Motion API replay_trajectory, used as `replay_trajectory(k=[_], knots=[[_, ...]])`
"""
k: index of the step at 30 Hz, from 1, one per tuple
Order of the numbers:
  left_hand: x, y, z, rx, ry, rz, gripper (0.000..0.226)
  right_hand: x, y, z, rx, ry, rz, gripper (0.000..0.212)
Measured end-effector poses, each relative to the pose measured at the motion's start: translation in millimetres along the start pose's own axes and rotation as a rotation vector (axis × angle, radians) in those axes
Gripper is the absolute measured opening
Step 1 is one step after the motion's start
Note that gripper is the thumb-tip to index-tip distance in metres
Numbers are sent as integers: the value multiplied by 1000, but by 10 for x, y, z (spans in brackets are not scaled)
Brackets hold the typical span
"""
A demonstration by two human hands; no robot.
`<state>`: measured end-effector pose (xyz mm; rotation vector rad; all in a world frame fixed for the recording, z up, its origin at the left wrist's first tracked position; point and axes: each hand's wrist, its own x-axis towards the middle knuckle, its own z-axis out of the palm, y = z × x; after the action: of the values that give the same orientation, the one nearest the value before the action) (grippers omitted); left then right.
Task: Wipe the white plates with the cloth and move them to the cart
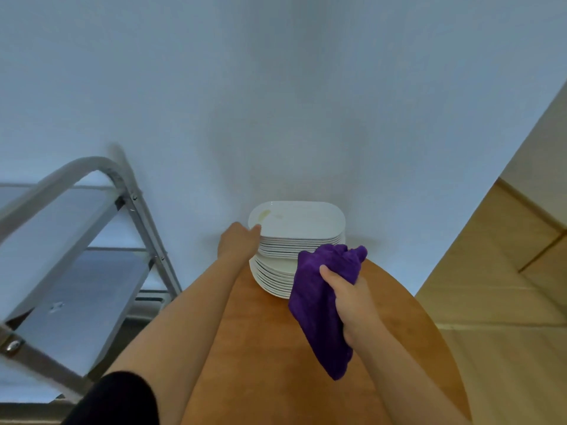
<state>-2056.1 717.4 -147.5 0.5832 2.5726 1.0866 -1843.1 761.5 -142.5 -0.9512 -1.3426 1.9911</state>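
Roughly, label by label:
Plates: tall stack of white plates [293, 256] at the far end of the wooden table [270, 348], up against the white wall [276, 87]; lower part of the stack sits a bit off-line from the upper part.
Top plate: top plate [299, 220], rounded-square, glossy white, with a yellowish smear near its far-left corner; likely the reason it gets wiped next.
Left hand: left hand [237, 240] at the near-left corner of the top plate, fingertips touching the rim; whether they curl under the edge cannot be told. Judged as steadying or starting to lift that plate off the stack.
Cloth: purple cloth [322, 302], soft and bunched, one end sticking up beside the stack, the rest hanging down over the table.
Right hand: right hand [346, 299] with fingers closed around the cloth, thumb on top, just near-right of the stack; held ready so wiping can begin once a plate is free.
Cart: metal cart [76, 256] to the left of the table, grey shelves, tubular frame; close enough for a short carry. No plates seen on it.
Progress: early, judging by the full stack.
Floor: tan tiles [506, 302] on the right.
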Motion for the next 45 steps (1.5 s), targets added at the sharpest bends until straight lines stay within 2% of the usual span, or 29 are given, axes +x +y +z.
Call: replay_trajectory(k=[3, 7, 8, 13, 18, 20, 24, 27, 30, 33, 37, 40, 42, 44, 45], knots=[[134, 29, 93, 22, 5, -48, 51, 115, 19, 32, -13, 3, 7, 6], [218, 19, 114, 33, -42, -56, 31, 210, 40, 69, -16, 2, 15, 6], [220, 15, 104, -2, -52, -62, 25, 222, 38, 75, -17, 4, 16, 6], [169, -11, 53, -182, -64, -99, 32, 267, 16, 108, -8, 22, 23, 12], [104, 56, 15, -311, 13, -92, 30, 254, 11, 93, 8, 43, 16, 6], [40, 103, -24, -364, -14, -118, 23, 230, -3, 65, 30, 57, 22, 5], [-189, 119, -119, -710, -126, -238, 15, 107, -33, -32, 111, 100, 52, 8], [-455, 60, -223, -942, -130, -244, 15, -63, -58, -128, 176, 130, 80, 9], [-800, -10, -365, -1044, -107, -202, 15, -268, -119, -211, 235, 141, 96, 11], [-1225, -105, -533, -1044, -88, -140, 14, -539, -192, -255, 289, 89, 107, 26], [-1895, -271, -688, -922, -80, -93, 15, -997, -192, -289, 266, -6, 59, 46], [-2359, -436, -683, -874, -70, -95, 17, -1345, -34, -360, 231, 41, 54, 29], [-2633, -585, -607, -876, -51, -119, 14, -1573, 106, -423, 195, 83, 66, 28], [-2846, -717, -547, -1009, -94, -204, 14, -1758, 227, -476, 171, 76, 79, 29], [-2962, -783, -527, -1143, -179, -252, 22, -1856, 293, -511, 154, 63, 98, 28]])
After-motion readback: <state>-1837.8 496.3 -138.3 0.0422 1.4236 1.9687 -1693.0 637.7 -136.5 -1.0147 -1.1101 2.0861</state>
